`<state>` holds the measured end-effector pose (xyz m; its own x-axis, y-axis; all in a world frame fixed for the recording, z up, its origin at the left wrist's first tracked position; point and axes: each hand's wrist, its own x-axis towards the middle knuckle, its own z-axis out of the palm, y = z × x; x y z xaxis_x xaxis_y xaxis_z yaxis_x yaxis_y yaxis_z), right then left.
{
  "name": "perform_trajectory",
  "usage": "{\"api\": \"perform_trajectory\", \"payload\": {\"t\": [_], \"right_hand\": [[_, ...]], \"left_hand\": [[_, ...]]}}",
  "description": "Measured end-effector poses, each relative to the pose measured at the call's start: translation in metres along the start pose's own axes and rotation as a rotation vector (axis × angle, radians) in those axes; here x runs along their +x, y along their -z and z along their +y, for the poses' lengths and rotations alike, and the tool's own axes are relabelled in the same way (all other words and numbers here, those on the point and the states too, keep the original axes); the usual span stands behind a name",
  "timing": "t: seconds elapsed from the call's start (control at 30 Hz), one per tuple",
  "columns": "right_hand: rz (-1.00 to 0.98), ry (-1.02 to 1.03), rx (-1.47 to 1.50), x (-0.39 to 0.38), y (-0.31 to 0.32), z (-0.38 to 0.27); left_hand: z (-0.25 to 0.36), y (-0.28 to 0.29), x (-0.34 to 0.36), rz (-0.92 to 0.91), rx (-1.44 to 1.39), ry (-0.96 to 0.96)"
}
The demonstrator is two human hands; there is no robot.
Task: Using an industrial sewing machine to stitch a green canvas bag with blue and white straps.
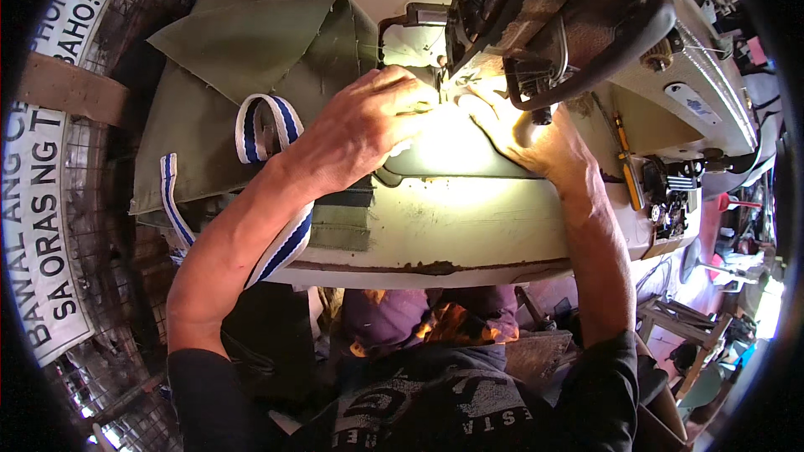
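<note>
Our left hand is beside the sewing machine's needle area, its fingers bent and drawn together at the edge of the olive fabric; we cannot tell whether they are clamped on the cloth. Our right hand lies low on the other side of the needle, palm down with its fingers reaching inward, but the glare hides the fingertips and we cannot tell what they press or hold. The two hands are apart, with a brightly lit patch between them. The fabric spreads over the bench to our left, folded over itself, and a darker strip of cloth shows near the front edge, just beside our left forearm. A blue-and-white striped strap loops up by our left wrist and shows again below the forearm. Above our hands stands the dark head of the sewing machine. Farther to our right lies a screwdriver with a yellow handle, and well out to our left a white sign hangs by wire mesh.
</note>
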<state>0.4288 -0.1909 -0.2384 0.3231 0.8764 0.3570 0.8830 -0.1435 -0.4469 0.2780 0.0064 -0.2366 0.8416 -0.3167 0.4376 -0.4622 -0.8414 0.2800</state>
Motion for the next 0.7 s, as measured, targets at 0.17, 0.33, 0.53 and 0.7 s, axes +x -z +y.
{"api": "perform_trajectory", "payload": {"t": [0.17,0.33,0.53,0.7], "right_hand": [[0.037,0.004,0.036,-0.001,0.003,-0.007],[0.097,0.219,-0.165,0.003,-0.002,-0.002],[0.102,0.189,-0.128,0.001,-0.006,0.001],[0.091,-0.031,0.115,-0.001,-0.013,0.008]], "left_hand": [[-0.004,-0.006,0.000,0.005,-0.032,0.027],[-0.005,-0.008,0.000,0.030,-0.025,0.024],[-0.006,-0.005,-0.001,0.008,-0.036,0.034],[-0.006,-0.005,-0.002,-0.024,-0.055,0.048]]}}
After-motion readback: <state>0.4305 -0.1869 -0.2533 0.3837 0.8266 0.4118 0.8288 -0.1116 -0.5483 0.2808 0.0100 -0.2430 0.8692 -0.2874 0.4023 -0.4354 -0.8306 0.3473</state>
